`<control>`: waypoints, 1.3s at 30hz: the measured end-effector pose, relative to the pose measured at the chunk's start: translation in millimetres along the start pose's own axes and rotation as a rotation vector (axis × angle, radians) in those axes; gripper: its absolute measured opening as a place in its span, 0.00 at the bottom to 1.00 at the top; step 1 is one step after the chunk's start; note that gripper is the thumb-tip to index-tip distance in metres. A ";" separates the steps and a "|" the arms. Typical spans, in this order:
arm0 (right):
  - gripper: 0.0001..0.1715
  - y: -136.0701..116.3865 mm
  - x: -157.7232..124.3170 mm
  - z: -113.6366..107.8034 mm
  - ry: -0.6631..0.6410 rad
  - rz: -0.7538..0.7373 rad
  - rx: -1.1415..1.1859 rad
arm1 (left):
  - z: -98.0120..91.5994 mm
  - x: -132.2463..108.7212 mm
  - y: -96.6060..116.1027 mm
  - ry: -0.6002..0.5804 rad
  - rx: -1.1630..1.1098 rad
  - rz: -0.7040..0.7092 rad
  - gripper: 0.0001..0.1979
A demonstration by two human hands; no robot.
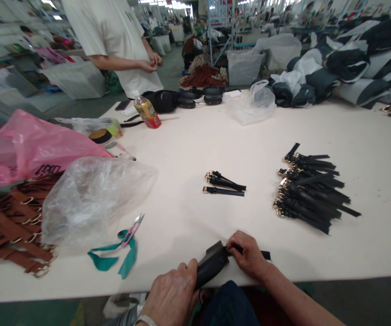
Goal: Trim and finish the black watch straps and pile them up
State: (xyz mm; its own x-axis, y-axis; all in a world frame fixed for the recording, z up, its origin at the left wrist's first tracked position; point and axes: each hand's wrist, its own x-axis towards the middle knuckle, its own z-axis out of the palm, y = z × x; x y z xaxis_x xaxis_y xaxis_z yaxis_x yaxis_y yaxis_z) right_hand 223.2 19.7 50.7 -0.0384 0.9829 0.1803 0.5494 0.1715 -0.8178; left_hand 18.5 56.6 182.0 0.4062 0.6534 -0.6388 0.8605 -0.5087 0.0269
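My left hand [173,294] is wrapped round a thick, dark handheld tool [212,265] with a rounded body, held at the table's near edge. I cannot make out its exact kind. My right hand [248,256] pinches a short black strap [266,255] at the tool's front end; the strap's tail sticks out to the right, and the fingers hide its other end. Farther back, in the middle, lie a few black buckle straps [224,184] with gold buckles. A larger pile of the same straps [312,192] spreads out at the right.
Pink-handled thread snips [132,230] lie on a teal ribbon [127,258] at the left. Beyond are a clear plastic bag [97,199], brown straps [15,222] and a pink bag [35,145]. A drink bottle [148,112] stands at the back, near a standing person [117,45].
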 end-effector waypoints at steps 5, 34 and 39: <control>0.07 -0.5 -0.1 0.8 0.000 0.001 0.006 | 8.8 -0.3 -19.7 0.016 -0.030 -0.034 0.21; 0.08 1.5 -0.4 -0.3 -0.009 0.031 0.014 | 14.8 10.0 -10.9 0.083 -0.068 -0.028 0.19; 0.16 3.3 -2.2 1.6 0.010 0.033 0.023 | 16.6 3.9 -22.6 0.079 -0.081 -0.076 0.20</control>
State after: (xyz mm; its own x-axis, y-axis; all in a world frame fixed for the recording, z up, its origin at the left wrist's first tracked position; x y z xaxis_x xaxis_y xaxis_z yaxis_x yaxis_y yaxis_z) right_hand 223.8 18.2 46.7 -0.0124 0.9873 0.1586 0.5310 0.1409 -0.8356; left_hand -4.5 61.4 166.1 0.3588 0.7322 -0.5789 0.9106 -0.4108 0.0448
